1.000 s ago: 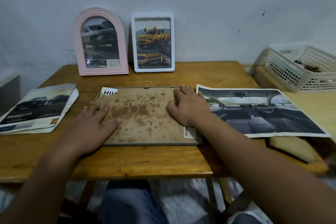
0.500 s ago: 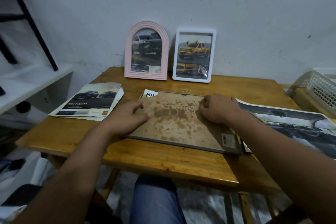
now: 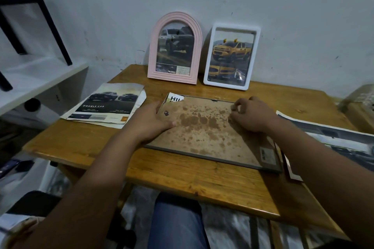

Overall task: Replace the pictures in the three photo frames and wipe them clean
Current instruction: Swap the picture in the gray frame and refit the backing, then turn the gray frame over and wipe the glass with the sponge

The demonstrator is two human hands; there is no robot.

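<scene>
With the third photo frame (image 3: pixel 210 133) lying face-down on the counter (image 3: pixel 182 180), the left hand (image 3: pixel 150 121) presses flat on its stained backing, fingers relaxed, while the right hand (image 3: pixel 253 115), fingers curled, pinches near a retaining tab, likely next bent clear.

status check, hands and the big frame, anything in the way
Left hand flat on big frame, right hand curled at its backing. Frame face down on table. Paper pokes from its corner.
</scene>
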